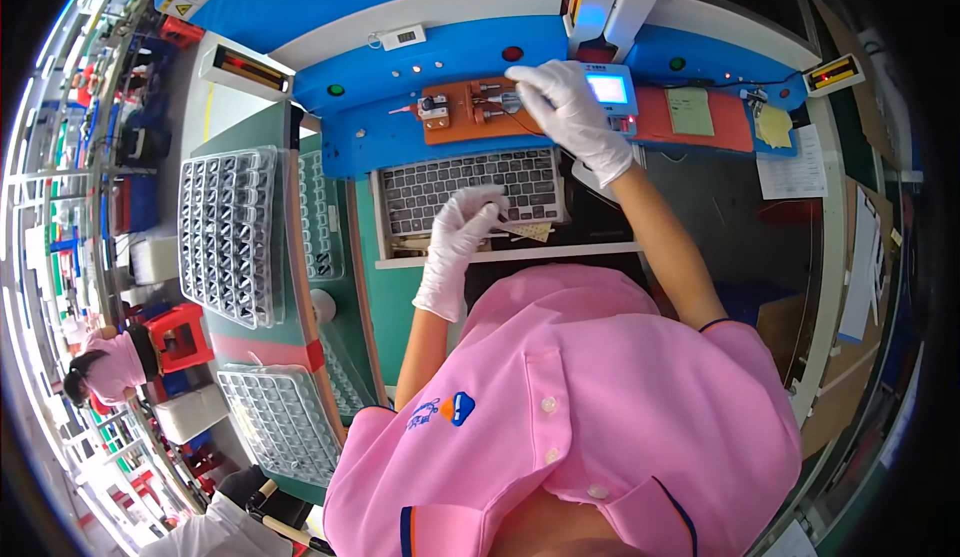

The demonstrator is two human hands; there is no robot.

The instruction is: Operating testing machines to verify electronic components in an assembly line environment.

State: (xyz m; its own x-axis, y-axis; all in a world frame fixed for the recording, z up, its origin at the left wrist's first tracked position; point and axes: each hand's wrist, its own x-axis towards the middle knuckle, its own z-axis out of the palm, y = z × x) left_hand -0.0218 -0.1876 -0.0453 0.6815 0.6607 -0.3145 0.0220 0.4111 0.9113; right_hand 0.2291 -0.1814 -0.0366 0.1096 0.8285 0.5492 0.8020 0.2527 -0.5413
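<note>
My left hand (462,235), in a white glove, is over the keyboard (410,192) with thumb and fingertips pinched together. Whatever the pinch holds is too small to make out. Just right of these fingertips lies a small pale yellow patterned sheet (530,230). Farther off, my right hand (568,112), also gloved in white, is at the right end of an orange fixture (460,129) that carries metal parts. Its fingers are drawn together, and I cannot see what is between them. A small device with a lit screen (608,89) stands right behind this hand.
At left, a clear tray (228,237) holds many dark small parts; another clear tray (280,422) is nearer. Yellow notes (690,112) lie on a red strip at right. A blue machine panel (460,47) rises behind. Another person (110,365) is at far left.
</note>
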